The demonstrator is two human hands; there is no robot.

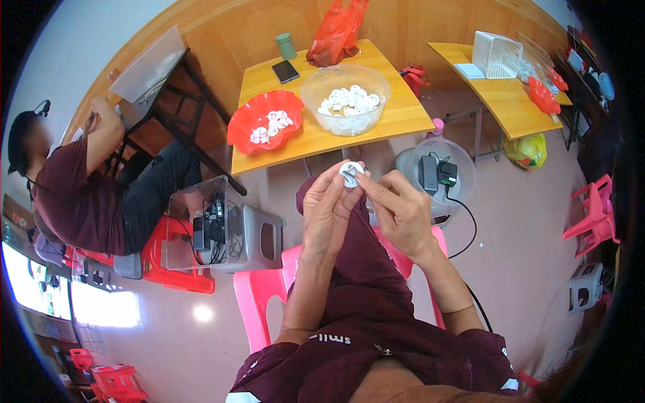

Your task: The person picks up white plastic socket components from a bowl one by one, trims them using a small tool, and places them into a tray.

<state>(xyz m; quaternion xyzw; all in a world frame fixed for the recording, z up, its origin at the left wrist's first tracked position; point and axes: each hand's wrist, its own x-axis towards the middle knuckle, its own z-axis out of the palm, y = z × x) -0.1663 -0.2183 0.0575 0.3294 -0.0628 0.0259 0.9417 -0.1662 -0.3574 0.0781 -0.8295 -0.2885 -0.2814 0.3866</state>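
Note:
A small round white plastic part (350, 172) is pinched between both hands in front of me, just below the yellow table's near edge. My left hand (327, 208) grips it from the left with fingertips on its rim. My right hand (398, 208) presses on it from the right with thumb and forefinger. On the yellow table (396, 114) stand a clear bowl (345, 99) full of similar white parts and a red scalloped dish (266, 121) holding several more.
A dark phone (285, 71), green cup (287, 46) and red plastic bag (336, 30) lie at the table's far end. A seated person (87, 188) is at left beside a clear box of chargers (205, 228). A grey stool (437, 168) holds adapters; a second table (510, 94) stands at right.

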